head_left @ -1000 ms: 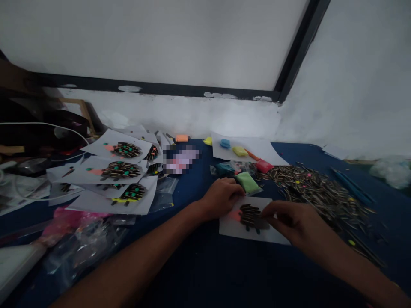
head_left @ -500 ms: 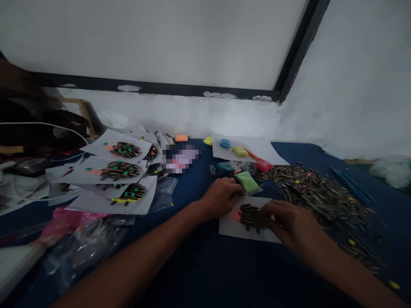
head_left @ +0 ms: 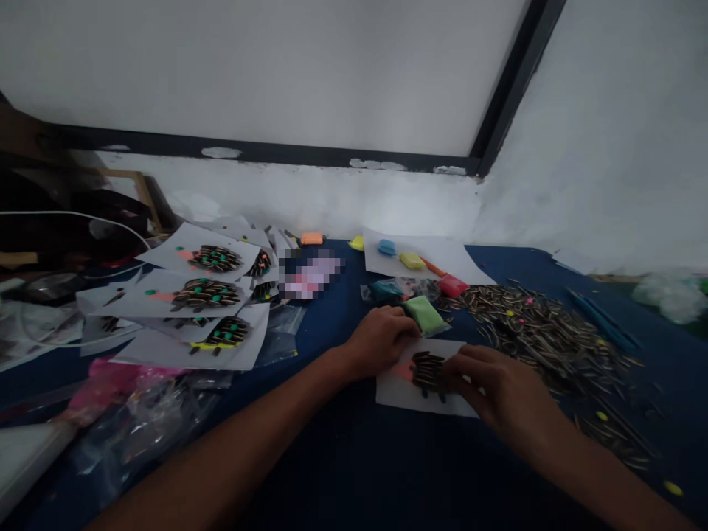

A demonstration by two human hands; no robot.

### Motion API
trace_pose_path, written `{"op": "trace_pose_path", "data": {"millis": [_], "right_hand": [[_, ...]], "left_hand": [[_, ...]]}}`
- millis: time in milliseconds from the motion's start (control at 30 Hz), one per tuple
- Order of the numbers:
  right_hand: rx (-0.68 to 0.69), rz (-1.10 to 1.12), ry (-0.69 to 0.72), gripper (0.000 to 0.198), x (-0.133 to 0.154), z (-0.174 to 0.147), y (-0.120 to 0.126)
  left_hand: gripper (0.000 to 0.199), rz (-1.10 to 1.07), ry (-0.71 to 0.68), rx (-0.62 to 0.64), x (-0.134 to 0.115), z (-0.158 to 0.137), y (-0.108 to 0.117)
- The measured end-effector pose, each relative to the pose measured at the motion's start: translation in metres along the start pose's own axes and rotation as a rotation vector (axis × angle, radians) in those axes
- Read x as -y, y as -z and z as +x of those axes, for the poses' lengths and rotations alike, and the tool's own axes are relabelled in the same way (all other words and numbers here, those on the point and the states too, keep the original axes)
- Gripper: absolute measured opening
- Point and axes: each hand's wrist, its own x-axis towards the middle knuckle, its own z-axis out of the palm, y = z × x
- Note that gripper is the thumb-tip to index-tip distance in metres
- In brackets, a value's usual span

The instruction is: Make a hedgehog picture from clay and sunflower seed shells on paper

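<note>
A small white sheet of paper lies on the blue tabletop, bearing a hedgehog-like figure. Striped sunflower seeds form its body, with a salmon-coloured head and dark feet below. My left hand is closed at the sheet's upper left corner, fingers curled down on it beside a packet of light green clay. At the right side of the seed body, my right hand pinches thumb and fingers together on a sunflower seed, mostly hidden by the fingertips.
Loose sunflower seeds are heaped on the right, near blue tweezers-like tools. Behind, a larger white sheet carries blue, yellow and red clay packets. Finished-looking seed pictures pile up on the left, above crumpled plastic bags.
My right fingertips have shifted very slightly left along the seed body. My left hand stays on the sheet. The whole view has moved a little.
</note>
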Motion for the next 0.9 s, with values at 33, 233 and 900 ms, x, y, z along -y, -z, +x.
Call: {"op": "trace_pose_path", "data": {"millis": [33, 233, 900], "right_hand": [[-0.003, -0.004, -0.014, 0.02, -0.002, 0.0, 0.001], [-0.098, -0.153, -0.236, 0.021, -0.029, 0.001, 0.021], [0.098, -0.392, -0.402, 0.026, -0.069, 0.004, 0.011]], "left_hand": [[0.019, 0.0, 0.0, 0.0, 0.0, 0.0, 0.0], [0.017, -0.016, -0.009, 0.0, 0.0, 0.0, 0.001], [0.02, -0.001, 0.003, 0.028, -0.003, 0.0, 0.003]]}}
